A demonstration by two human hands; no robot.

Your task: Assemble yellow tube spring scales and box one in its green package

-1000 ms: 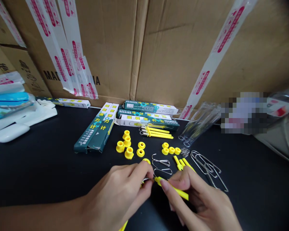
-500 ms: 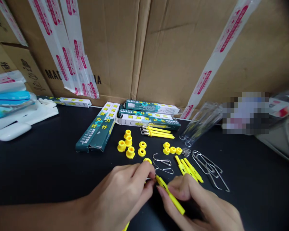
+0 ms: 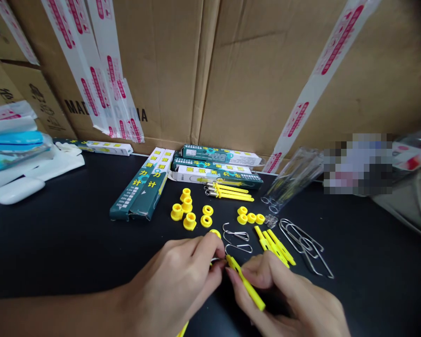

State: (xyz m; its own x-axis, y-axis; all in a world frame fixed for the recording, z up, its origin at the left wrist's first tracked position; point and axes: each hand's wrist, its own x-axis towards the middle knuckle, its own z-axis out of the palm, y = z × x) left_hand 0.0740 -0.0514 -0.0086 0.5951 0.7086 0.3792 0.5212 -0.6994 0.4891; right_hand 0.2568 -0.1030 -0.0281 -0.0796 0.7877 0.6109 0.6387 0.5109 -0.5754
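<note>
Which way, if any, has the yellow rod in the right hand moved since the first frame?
Yes, the yellow rod moved: its free end swung down toward the person, judged against the bent wire clips.

The yellow plastic tube between my right fingers looks smooth and glossy, like the plastic bushings on the matt black tabletop. The bent wire clips are shiny metal, the printed boxes smooth card, the cartons rough brown cardboard.
</note>
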